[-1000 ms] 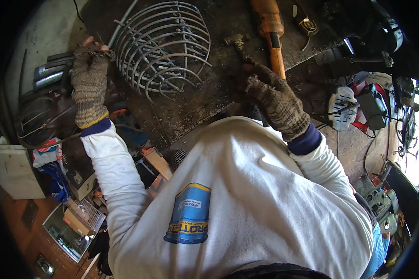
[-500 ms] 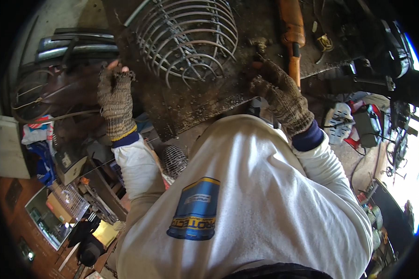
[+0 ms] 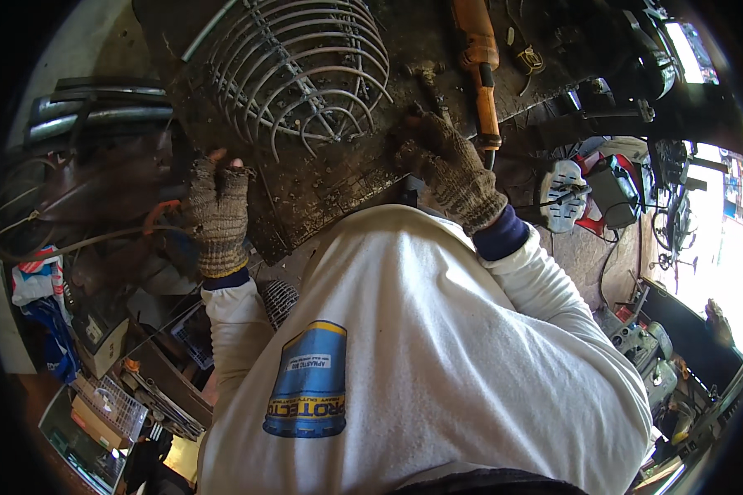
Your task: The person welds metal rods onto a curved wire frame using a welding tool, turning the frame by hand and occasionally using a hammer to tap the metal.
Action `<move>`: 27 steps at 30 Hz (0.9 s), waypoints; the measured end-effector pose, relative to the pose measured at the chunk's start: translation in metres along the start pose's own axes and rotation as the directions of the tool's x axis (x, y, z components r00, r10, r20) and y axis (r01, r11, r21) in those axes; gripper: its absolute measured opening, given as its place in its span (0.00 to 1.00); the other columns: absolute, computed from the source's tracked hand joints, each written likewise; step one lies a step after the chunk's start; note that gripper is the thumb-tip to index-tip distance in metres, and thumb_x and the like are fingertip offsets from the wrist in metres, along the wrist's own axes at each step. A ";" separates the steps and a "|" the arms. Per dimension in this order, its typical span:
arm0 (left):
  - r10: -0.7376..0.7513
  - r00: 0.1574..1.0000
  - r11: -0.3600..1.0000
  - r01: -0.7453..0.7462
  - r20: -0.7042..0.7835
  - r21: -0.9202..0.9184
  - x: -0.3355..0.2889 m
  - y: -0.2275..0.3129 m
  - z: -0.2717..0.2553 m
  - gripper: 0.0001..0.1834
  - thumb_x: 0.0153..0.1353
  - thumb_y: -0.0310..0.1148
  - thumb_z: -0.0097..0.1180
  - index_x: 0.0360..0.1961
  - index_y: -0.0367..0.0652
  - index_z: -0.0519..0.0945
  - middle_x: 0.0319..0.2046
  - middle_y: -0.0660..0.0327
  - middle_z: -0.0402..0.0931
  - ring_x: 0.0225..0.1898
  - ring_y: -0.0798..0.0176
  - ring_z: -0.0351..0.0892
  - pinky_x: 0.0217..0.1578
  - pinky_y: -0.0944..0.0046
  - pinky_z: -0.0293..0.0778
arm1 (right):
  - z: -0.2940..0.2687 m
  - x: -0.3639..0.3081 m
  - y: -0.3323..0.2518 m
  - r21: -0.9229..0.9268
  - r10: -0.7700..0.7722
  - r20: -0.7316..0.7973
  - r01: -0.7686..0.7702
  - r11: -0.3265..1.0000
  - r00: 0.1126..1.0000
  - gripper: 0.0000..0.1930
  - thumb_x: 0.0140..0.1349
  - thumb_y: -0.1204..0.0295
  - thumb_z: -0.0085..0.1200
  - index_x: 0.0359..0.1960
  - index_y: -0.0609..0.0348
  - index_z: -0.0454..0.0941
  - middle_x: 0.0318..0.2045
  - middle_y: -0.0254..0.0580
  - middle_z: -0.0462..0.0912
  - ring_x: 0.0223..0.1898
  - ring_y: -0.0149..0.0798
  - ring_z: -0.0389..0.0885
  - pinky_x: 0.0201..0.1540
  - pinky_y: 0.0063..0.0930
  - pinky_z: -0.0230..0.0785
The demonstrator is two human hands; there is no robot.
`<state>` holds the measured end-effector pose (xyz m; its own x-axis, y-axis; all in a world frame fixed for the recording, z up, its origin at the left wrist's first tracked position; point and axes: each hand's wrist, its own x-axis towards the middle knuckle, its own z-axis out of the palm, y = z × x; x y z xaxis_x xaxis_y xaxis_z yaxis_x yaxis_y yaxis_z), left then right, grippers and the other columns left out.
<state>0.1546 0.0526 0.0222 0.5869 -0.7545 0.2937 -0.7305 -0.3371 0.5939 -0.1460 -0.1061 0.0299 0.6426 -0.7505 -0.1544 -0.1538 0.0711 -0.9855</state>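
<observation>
Both my hands wear brown knitted gloves with the fingertips bare. My right hand [image 3: 456, 172] is at the near edge of the dark metal workbench [image 3: 338, 186], its fingers curled round the handle end of a hammer [image 3: 426, 73]. The hammer's head lies farther up the bench. My left hand [image 3: 221, 206] is by the bench's left edge, fingertips a little apart, with nothing visible in it. Ahead between the hands lies a rounded cage of bent metal rods [image 3: 305, 70], touched by neither hand. An orange power tool [image 3: 479, 62] rests to the right of the hammer.
A loose metal rod [image 3: 209, 31] lies left of the cage. Coiled yellowish wire [image 3: 530, 59] is at the bench's right. Metal tubes [image 3: 99, 120] are stacked at the far left. A red and grey machine [image 3: 615, 191] stands on the floor at right.
My left hand has come in closer to the bench's left edge. My right hand has stayed at the hammer. The whole view has shifted, moving the bench leftward in the picture.
</observation>
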 end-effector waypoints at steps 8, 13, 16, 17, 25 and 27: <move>0.146 0.989 0.977 -0.142 -0.014 0.157 -0.006 0.002 0.011 0.16 0.61 0.46 0.63 0.43 0.48 0.83 0.41 0.55 0.82 0.43 0.48 0.81 0.46 0.53 0.76 | 0.006 0.003 0.008 0.012 0.011 -0.047 -0.010 1.000 0.999 0.23 0.65 0.77 0.57 0.61 0.65 0.69 0.56 0.44 0.76 0.55 0.34 0.76 0.56 0.27 0.73; 0.224 0.974 0.947 -0.228 0.041 0.227 -0.006 0.009 0.006 0.14 0.61 0.41 0.62 0.43 0.44 0.82 0.40 0.53 0.81 0.43 0.49 0.81 0.46 0.53 0.76 | 0.013 0.002 0.001 0.144 0.075 -0.067 -0.065 0.987 0.995 0.21 0.67 0.78 0.55 0.61 0.65 0.69 0.55 0.44 0.77 0.55 0.34 0.76 0.55 0.27 0.72; 0.260 0.964 0.937 -0.264 0.045 0.230 -0.003 0.013 0.004 0.15 0.61 0.41 0.62 0.43 0.43 0.82 0.41 0.52 0.81 0.44 0.47 0.80 0.46 0.52 0.76 | 0.017 0.001 0.000 0.064 0.003 -0.141 0.006 0.998 0.990 0.21 0.66 0.76 0.56 0.60 0.67 0.69 0.50 0.43 0.81 0.50 0.34 0.79 0.54 0.28 0.73; 0.277 0.960 0.930 -0.279 0.044 0.239 -0.003 0.015 0.003 0.15 0.60 0.41 0.63 0.43 0.43 0.82 0.41 0.52 0.81 0.44 0.47 0.80 0.47 0.51 0.76 | 0.016 0.002 0.000 0.064 -0.003 -0.142 0.012 0.998 0.990 0.21 0.66 0.76 0.56 0.60 0.67 0.69 0.50 0.43 0.81 0.50 0.34 0.79 0.54 0.28 0.73; 0.195 0.977 0.949 -0.210 0.082 0.236 -0.009 0.004 0.010 0.19 0.61 0.49 0.61 0.46 0.48 0.81 0.45 0.56 0.80 0.48 0.49 0.78 0.52 0.52 0.74 | 0.023 0.002 0.004 0.230 0.064 -0.118 -0.036 0.973 0.991 0.23 0.66 0.77 0.55 0.62 0.66 0.67 0.48 0.43 0.80 0.50 0.33 0.78 0.54 0.28 0.73; 0.193 0.977 0.948 -0.209 0.091 0.241 -0.008 0.005 0.009 0.19 0.61 0.49 0.61 0.46 0.48 0.81 0.45 0.56 0.79 0.49 0.49 0.78 0.52 0.52 0.74 | 0.023 0.002 0.007 0.262 0.049 -0.114 -0.017 0.965 0.992 0.23 0.65 0.78 0.55 0.62 0.66 0.67 0.49 0.43 0.80 0.50 0.33 0.78 0.55 0.27 0.73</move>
<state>0.1426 0.0516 0.0160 0.4009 -0.8532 0.3335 -0.8994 -0.2973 0.3206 -0.1285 -0.0919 0.0210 0.5448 -0.8160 -0.1935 0.0372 0.2540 -0.9665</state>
